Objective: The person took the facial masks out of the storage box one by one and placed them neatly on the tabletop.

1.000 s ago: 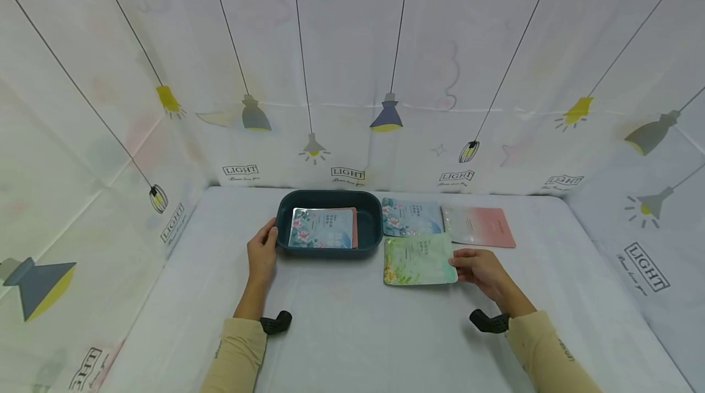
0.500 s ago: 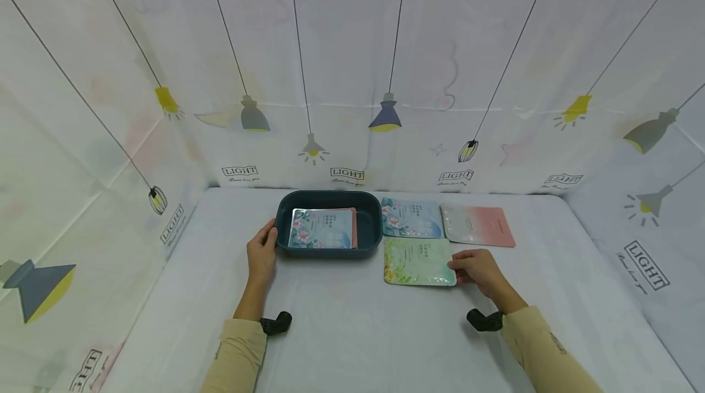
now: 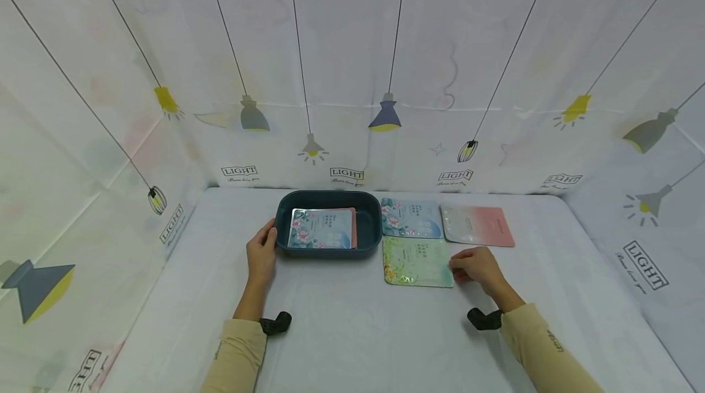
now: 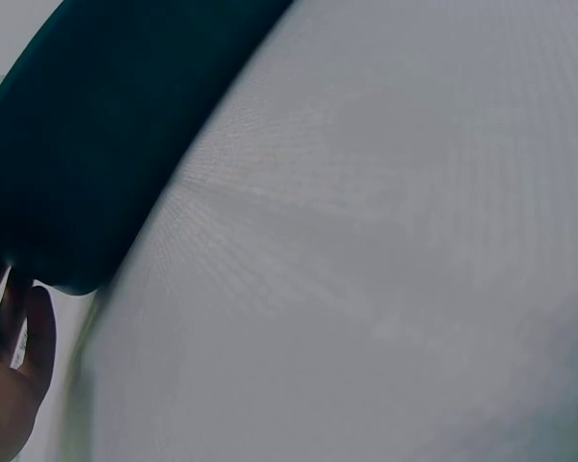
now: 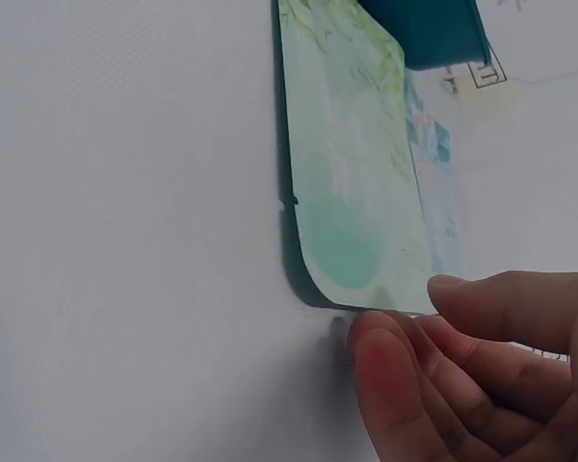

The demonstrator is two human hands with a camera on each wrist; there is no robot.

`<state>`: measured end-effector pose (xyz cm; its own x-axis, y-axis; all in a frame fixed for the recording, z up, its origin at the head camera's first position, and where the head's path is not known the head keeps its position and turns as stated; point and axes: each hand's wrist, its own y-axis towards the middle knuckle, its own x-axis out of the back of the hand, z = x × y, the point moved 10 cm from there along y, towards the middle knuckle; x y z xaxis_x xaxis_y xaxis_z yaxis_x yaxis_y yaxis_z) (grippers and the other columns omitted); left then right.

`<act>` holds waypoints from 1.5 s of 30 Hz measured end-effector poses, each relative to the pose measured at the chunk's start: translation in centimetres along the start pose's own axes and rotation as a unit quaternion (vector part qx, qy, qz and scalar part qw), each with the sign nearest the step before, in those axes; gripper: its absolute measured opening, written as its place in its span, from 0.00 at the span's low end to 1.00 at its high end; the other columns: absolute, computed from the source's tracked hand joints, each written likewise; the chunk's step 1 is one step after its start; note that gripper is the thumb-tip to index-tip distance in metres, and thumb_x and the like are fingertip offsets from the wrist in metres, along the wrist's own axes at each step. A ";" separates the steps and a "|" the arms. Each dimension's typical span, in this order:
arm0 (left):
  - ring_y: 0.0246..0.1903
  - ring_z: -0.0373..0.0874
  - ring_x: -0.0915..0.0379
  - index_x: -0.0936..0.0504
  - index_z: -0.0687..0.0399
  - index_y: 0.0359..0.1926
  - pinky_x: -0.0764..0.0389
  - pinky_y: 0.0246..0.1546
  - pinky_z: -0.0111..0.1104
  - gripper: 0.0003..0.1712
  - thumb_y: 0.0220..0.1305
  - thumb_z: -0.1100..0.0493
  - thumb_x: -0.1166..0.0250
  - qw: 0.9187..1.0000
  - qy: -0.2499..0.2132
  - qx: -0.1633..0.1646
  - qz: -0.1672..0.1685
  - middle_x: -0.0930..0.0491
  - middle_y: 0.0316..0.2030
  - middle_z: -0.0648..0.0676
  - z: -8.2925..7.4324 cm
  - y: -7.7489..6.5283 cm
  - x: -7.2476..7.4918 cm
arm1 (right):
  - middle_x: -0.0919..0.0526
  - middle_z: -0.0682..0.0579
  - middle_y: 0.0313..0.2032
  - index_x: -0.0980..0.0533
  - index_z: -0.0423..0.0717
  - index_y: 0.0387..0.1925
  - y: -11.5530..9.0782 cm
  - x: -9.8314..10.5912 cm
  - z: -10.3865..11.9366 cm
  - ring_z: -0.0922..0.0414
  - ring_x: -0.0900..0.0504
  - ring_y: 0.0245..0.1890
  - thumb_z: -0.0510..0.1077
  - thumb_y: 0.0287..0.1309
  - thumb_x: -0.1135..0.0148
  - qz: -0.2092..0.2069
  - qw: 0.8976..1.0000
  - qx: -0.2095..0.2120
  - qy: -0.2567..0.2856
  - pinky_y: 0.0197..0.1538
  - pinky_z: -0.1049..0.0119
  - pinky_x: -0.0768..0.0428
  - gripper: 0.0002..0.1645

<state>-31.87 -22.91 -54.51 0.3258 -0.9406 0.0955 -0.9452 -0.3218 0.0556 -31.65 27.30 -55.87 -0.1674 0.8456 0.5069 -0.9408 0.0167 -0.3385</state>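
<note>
My left hand [image 3: 261,252] rests at the left end of a dark teal rectangular tray [image 3: 371,240], its fingers against the outer wall. The left wrist view shows the thumb standing off the tray's end. Inside the tray lies a blue floral sheet mask packet [image 3: 319,229], over a pink packet [image 3: 354,228]. My right hand [image 3: 480,269] is at the right edge of a green sheet mask packet [image 3: 418,262] on the table. In the right wrist view, thumb and fingers are parted at the packet's short edge, and no grip shows.
Behind the green packet lie another blue floral packet [image 3: 412,218] and a pink-and-white packet [image 3: 479,226], side by side right of the tray. White cloth covers the table [image 3: 352,332]. A lamp-printed curtain [image 3: 352,74] rises behind it.
The green packet has come down flat and shifted slightly left and nearer, no longer overlapping the packets behind. My right fingers have loosened from its edge. Left hand and tray hold still.
</note>
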 end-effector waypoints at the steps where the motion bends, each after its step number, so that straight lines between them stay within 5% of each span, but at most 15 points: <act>1: 0.69 0.46 0.37 0.30 0.56 0.68 0.32 0.64 0.33 0.24 0.76 0.53 0.51 1.000 0.003 0.000 0.000 0.31 0.68 0.56 0.0 0.0 0.0 | 0.14 0.47 0.28 0.21 0.26 0.44 0.0 0.1 0.1 0.57 0.17 0.26 0.38 0.60 0.39 -0.002 1.000 0.002 -0.004 0.32 0.63 0.15 0.16; 11: 0.69 0.46 0.37 0.29 0.58 0.66 0.32 0.66 0.34 0.23 0.76 0.55 0.50 1.000 0.003 0.004 -0.004 0.30 0.67 0.57 -0.3 -0.2 0.4 | 0.14 0.42 0.35 0.22 0.27 0.47 -0.2 0.9 1.4 0.56 0.17 0.30 0.41 0.65 0.42 -0.001 1.000 -0.001 0.004 0.37 0.64 0.15 0.19; 16: 0.68 0.53 0.36 0.29 0.66 0.65 0.28 0.57 0.18 0.22 0.75 0.61 0.50 1.000 -0.003 0.005 0.001 0.29 0.66 0.63 -2.2 -1.1 0.3 | 0.15 0.39 0.39 0.22 0.29 0.50 -0.5 0.4 2.4 0.55 0.18 0.30 0.43 0.66 0.43 0.005 1.000 -0.003 0.006 0.38 0.64 0.15 0.20; 20: 0.66 0.52 0.34 0.28 0.64 0.65 0.31 0.47 0.08 0.22 0.75 0.59 0.49 1.000 -0.004 -0.006 -0.004 0.29 0.65 0.63 -1.7 -0.8 0.3 | 0.15 0.37 0.40 0.23 0.28 0.51 -0.3 -0.1 3.4 0.55 0.17 0.31 0.44 0.67 0.43 0.014 1.000 0.006 0.013 0.39 0.65 0.15 0.21; 29: 0.63 0.47 0.32 0.27 0.59 0.64 0.30 0.48 0.09 0.22 0.76 0.55 0.49 1.000 0.006 -0.019 -0.016 0.26 0.64 0.59 0.0 0.3 0.3 | 0.15 0.36 0.42 0.24 0.28 0.52 0.9 -1.2 5.6 0.55 0.16 0.32 0.45 0.66 0.42 0.029 0.999 0.024 0.025 0.39 0.67 0.15 0.23; 45: 0.64 0.50 0.33 0.28 0.60 0.65 0.30 0.46 0.08 0.22 0.76 0.55 0.50 1.000 -0.011 -0.007 -0.018 0.28 0.64 0.61 0.2 0.3 0.2 | 0.17 0.32 0.46 0.24 0.29 0.52 0.9 -4.4 12.8 0.44 0.14 0.39 0.44 0.66 0.41 0.069 0.995 0.071 0.014 0.41 0.63 0.14 0.22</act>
<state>-32.08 -23.18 -54.66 0.3596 -0.9304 0.0707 -0.9321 -0.3547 0.0725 -35.51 16.72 -48.24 -0.2911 0.8495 0.4400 -0.9421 -0.1746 -0.2863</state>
